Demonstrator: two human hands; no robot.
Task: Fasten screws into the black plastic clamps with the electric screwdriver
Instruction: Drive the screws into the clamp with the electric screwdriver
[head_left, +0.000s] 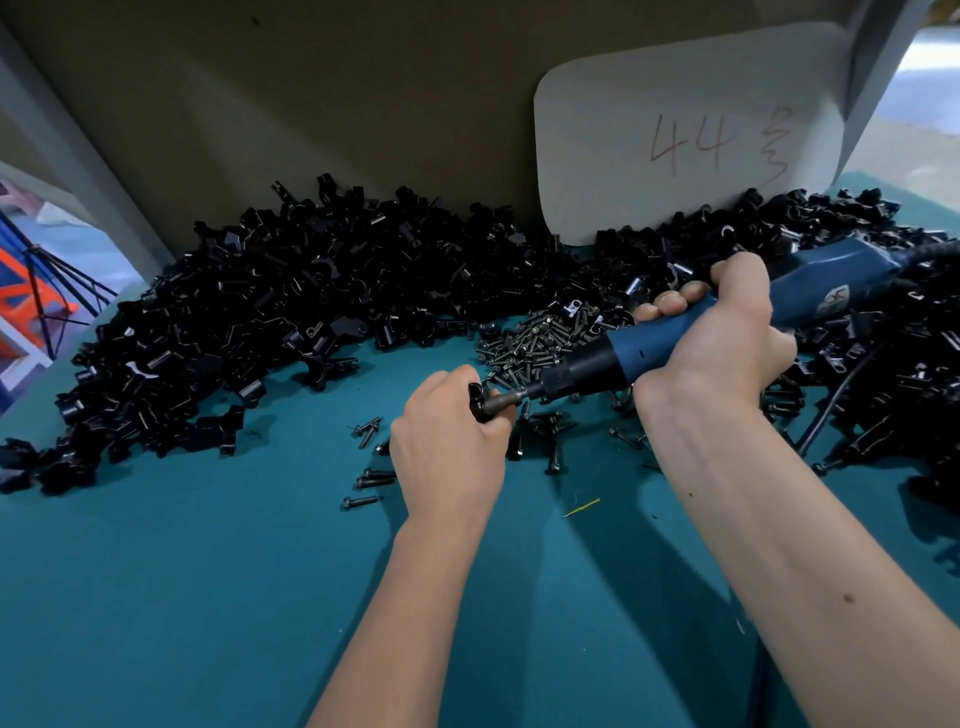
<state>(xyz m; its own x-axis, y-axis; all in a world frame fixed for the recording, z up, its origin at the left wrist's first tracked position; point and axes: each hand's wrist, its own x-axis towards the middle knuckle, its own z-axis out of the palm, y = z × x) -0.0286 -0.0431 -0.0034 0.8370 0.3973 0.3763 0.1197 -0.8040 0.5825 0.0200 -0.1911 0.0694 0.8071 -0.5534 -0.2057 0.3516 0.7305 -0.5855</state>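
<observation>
Left hand: knuckles up near the middle of the table, fingers curled round one black clamp.
Right hand: wrapped round the blue barrel of the electric screwdriver, forearm raised and angled inward.
Screwdriver bit: laid almost level, its tip set against the held clamp.
Screws: heaped just behind the bit; loose ones scattered around the left hand.
Clamp pile: banked along the table's far edge, from left corner to right.
White card: propped against the back wall; "44" is handwritten in red, followed by an unclear mark.
Tool logo: too blurred to be read.
</observation>
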